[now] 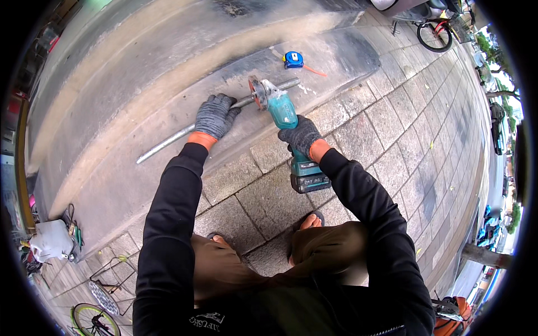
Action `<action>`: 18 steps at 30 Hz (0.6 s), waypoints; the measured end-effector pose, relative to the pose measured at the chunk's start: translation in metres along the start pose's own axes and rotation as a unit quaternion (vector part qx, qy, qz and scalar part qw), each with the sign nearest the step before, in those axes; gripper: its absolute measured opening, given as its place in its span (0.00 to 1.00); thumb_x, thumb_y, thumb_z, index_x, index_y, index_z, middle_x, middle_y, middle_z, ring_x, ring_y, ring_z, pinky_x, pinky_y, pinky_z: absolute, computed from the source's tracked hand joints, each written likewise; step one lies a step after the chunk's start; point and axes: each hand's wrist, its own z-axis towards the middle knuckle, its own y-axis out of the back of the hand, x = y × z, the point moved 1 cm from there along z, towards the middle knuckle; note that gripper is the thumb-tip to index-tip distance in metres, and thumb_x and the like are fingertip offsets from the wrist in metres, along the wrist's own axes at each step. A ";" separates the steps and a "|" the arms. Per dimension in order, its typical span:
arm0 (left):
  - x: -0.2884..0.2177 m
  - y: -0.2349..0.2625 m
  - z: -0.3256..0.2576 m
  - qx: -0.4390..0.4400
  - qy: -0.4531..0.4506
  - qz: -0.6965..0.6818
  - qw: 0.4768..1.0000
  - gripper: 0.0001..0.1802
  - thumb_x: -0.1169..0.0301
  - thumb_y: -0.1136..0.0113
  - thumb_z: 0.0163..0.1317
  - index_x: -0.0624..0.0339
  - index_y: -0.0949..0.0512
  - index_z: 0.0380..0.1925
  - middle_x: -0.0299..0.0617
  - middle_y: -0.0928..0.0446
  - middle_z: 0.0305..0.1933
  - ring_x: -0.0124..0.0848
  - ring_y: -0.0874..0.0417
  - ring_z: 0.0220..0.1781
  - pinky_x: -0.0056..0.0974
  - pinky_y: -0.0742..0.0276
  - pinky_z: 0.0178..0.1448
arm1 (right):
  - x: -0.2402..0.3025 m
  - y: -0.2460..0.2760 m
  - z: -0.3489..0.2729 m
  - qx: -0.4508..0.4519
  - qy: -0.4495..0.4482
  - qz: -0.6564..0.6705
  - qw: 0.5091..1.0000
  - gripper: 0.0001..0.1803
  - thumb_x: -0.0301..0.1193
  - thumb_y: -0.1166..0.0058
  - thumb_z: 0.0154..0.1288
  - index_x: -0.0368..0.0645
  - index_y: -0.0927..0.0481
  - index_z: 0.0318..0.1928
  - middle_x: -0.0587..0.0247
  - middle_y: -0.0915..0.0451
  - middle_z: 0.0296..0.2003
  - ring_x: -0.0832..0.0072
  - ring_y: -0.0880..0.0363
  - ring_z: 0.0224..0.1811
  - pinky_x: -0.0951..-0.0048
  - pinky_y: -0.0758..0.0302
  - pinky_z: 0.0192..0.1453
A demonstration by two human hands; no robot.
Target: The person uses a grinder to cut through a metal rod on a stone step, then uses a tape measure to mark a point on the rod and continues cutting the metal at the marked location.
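Much Lies Out of Sight

From here, the grey-gloved left hand (216, 116) covers a stretch of the long silver metal pipe (168, 144). The grey-gloved right hand (301, 136) hides the mid-handle of the teal cordless angle grinder (282, 110); whether its reddish round disc (257, 92) touches the pipe, I can't tell. The lower edge crops a yellow-green-rimmed bicycle wheel (95, 321).

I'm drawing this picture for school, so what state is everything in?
Metal pipe: lying along the step
Left hand: gloved, curled over the pipe
Grinder: held, disc at the pipe; can't tell if spinning
Right hand: gloved, gripping the grinder
Battery: attached to the grinder
Tape measure: resting on the step
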 end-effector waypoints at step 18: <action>0.003 -0.019 0.008 0.016 -0.028 0.019 0.999 0.19 0.55 0.32 0.71 0.55 0.11 0.53 0.51 0.12 0.56 0.54 0.14 0.60 0.56 0.18 0.65 | -0.011 0.002 0.020 -0.030 0.024 -0.050 0.998 0.24 0.37 0.22 0.62 0.35 0.16 0.52 0.54 0.12 0.33 0.67 0.13 0.26 0.60 0.16 0.32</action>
